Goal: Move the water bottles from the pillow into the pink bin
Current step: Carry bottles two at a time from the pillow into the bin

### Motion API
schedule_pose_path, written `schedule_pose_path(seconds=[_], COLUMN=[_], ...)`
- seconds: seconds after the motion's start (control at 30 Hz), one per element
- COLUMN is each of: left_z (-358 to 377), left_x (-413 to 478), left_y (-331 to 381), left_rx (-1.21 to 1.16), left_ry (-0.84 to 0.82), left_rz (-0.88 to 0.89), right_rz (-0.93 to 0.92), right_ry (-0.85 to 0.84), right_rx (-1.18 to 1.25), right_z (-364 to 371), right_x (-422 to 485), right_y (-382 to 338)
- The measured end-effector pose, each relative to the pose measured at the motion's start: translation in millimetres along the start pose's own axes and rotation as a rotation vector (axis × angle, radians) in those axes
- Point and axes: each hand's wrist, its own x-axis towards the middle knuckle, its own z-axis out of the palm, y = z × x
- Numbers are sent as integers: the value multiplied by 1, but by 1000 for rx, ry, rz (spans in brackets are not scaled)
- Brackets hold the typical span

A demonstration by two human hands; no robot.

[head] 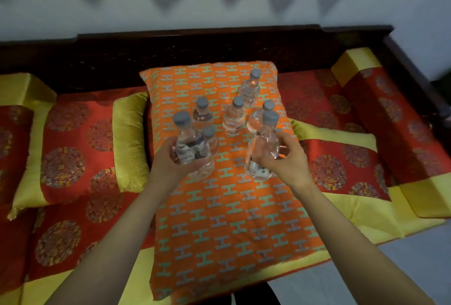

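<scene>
At the far left a red brocade cushion [73,133] with glossy yellow ends lies tilted. Another like it beside it is cut off by the frame edge.

My left hand [170,160] is curled round a clear bottle [186,148], cupping its lower side, and most of my fingers are hidden behind it. A second bottle [207,165] sits tight against the first. I cannot tell whether my hand holds that one too or whether it stands on the pillow [219,219].

The pillow is orange woven cloth covered in grey and green H shapes, and its near edge runs out of frame. Further back on it four more bottles stand upright:
- a back-left bottle [202,113]
- a middle bottle [233,119]
- a far bottle [250,87]
- a rear-right bottle [256,119], partly hidden by the one I hold on the right

All are clear plastic with rounded shoulders and grey caps. Their labels are too blurred to read.

My right hand [285,158] grips the right bottle [262,153] round its lower body. It leans a little, and I cannot tell whether its base touches the cloth.

Past it lie a right cushion [341,158] and a block-shaped bolster [390,121], both in the same red and yellow.
</scene>
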Motion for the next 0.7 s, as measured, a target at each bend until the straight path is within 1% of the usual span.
schedule_pose_path(seconds=[0.17, 0.37, 0.53, 0.7], left_z=[31, 89, 161, 268], left_x=[-2, -13, -31, -78], left_y=[25, 62, 85, 111], left_rx=[4, 36, 46, 33], left_ry=[-102, -239, -329, -449], left_rz=[85, 177, 225, 240], right_rz=[20, 73, 96, 126], right_ry=[82, 261, 390, 521], right_rx=[71, 106, 110, 93], right_z=[-46, -116, -196, -301], right_x=[-22, -57, -100, -157], right_y=[-9, -3, 22, 65])
